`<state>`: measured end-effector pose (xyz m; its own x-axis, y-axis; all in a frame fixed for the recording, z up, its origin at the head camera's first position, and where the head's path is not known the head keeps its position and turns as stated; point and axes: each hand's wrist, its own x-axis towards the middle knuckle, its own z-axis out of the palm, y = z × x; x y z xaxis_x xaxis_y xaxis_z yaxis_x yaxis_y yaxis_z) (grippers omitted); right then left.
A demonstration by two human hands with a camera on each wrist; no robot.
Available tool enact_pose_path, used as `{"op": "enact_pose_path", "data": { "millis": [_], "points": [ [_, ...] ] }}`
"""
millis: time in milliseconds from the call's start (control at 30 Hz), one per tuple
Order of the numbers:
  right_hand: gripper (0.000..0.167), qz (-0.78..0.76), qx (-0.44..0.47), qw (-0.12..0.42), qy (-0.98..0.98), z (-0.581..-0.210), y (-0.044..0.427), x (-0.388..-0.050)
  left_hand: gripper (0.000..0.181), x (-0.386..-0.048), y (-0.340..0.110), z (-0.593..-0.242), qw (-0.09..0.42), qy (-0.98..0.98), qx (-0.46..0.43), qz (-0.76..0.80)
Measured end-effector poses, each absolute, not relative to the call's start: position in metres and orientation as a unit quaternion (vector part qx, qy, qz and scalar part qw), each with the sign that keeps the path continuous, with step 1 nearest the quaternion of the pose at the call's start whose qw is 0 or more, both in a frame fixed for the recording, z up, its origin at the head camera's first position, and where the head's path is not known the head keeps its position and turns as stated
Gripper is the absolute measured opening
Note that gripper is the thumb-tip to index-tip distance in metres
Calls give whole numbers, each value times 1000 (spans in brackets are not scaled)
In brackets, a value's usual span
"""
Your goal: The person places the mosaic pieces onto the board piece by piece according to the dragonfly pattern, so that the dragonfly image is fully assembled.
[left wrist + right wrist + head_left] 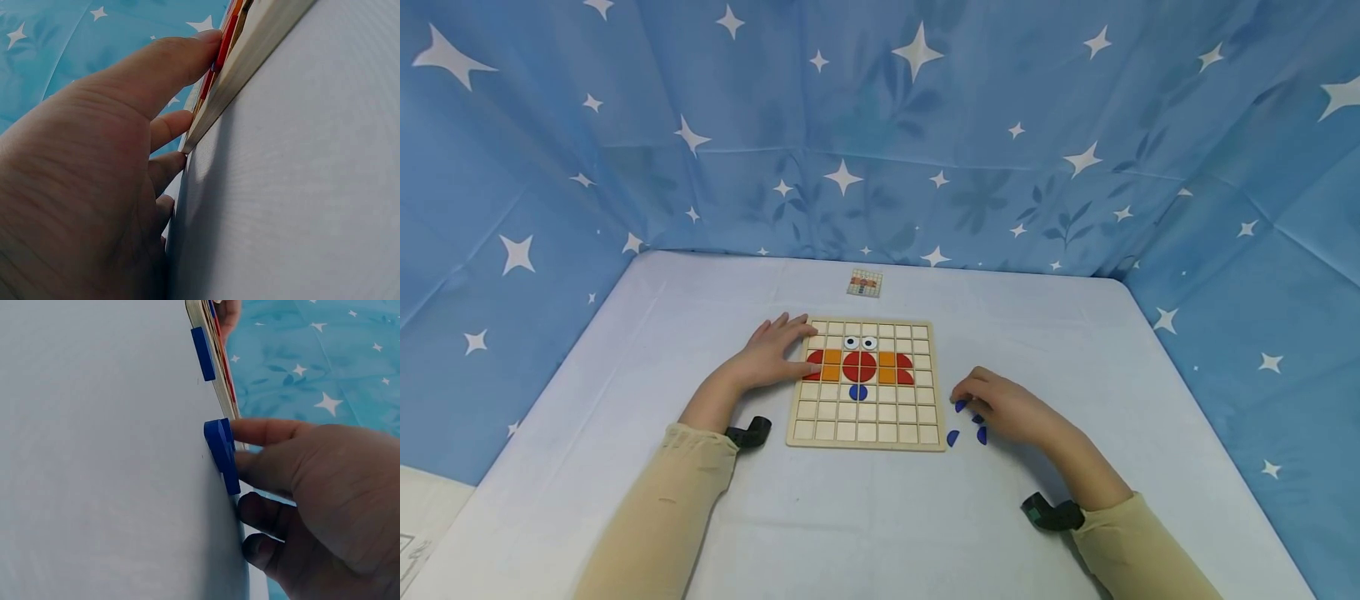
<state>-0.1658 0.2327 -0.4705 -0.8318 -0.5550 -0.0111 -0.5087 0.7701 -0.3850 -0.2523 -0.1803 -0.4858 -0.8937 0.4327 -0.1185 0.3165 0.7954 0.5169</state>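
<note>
A square wooden grid board (pixel 867 432) lies on the table, with red rounded pieces (pixel 859 367), orange squares (pixel 887 367), two eye pieces (pixel 860 342) and a blue circle (pixel 858 392) in its cells. My left hand (pixel 769 353) rests on its left edge, fingers extended, thumb on a red piece (pixel 226 44). Right of the board, my right hand (pixel 1006 406) reaches down with curled fingers over small blue half-round pieces (pixel 982 435). Index finger and thumb touch one blue piece (pixel 226 428); whether they pinch it I cannot tell. Another blue piece (pixel 952 437) lies nearer the board.
A small picture card (pixel 865 282) with a similar pattern lies behind the board. White cloth covers the table (pixel 880 517). A blue curtain with white stars (pixel 880 125) hangs along the back and sides. Each wrist wears a dark camera (pixel 1051 512).
</note>
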Motion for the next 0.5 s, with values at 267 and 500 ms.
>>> {"op": "enact_pose_path", "data": {
  "millis": [267,500],
  "points": [
    [18,-192,-221,22,956,-476,228,-168,70,-253,-180,-486,116,941,198,249],
    [21,-213,-190,69,956,-476,227,-167,70,-253,-180,-486,116,941,198,248]
  ]
}}
